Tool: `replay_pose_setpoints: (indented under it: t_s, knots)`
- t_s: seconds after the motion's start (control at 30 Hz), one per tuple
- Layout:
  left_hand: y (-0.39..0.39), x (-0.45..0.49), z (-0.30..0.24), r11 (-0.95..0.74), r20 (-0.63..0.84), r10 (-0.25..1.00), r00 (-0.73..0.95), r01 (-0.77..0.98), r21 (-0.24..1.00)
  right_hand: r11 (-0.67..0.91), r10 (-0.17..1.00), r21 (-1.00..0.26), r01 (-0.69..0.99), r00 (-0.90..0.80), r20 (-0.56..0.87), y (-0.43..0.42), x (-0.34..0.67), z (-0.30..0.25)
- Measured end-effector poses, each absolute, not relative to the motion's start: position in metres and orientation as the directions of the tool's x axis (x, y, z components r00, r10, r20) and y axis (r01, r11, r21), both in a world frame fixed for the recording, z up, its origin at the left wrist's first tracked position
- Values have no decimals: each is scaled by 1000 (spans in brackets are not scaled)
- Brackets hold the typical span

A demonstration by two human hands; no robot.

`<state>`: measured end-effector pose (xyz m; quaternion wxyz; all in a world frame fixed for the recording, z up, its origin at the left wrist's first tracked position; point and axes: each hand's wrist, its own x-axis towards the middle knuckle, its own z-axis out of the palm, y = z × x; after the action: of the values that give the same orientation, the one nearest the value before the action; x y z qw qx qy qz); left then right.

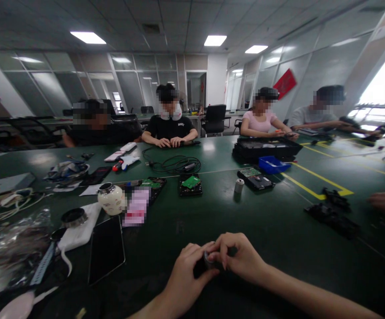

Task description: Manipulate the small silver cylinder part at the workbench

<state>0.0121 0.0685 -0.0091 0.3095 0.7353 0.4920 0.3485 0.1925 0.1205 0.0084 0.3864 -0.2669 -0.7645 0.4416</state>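
Observation:
Low in the middle of the head view, my left hand and my right hand meet over the dark green table. Both are closed around a small dark object with a round grey end. My left fingers curl under it. My right fingertips pinch its top. Most of the object is hidden by my fingers.
A black tablet, a white jar and cables lie at my left. Opened hard drives with green boards and a small grey cylinder sit mid-table. Black parts lie at right. Several people sit along the far side.

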Motion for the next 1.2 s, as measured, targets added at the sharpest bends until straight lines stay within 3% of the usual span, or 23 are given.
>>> replay_pose_setpoints:
  t_s: [0.17,0.33,0.47,0.73,0.93,1.1,1.2]
  knots:
    - [69,12,-9,-319,197,939,281,500,805,409,842,-889,205,-460,282,121,194,5]
    - [69,12,-8,-309,192,944,269,510,803,412,802,-898,153,-529,278,119,193,8]
    - [69,12,-8,-316,196,940,281,493,810,377,828,-900,220,-515,222,118,192,8]
    - [70,12,-12,-313,195,943,270,518,796,437,682,-893,104,-686,254,117,198,17]
    - [68,13,-8,-298,178,948,265,533,792,508,732,-846,164,-600,323,116,193,17]
    - [69,12,-9,-292,168,949,268,537,791,523,693,-852,17,-591,413,120,196,19]
    - [70,11,-11,-285,160,950,269,532,797,484,767,-875,18,-489,414,143,208,18]
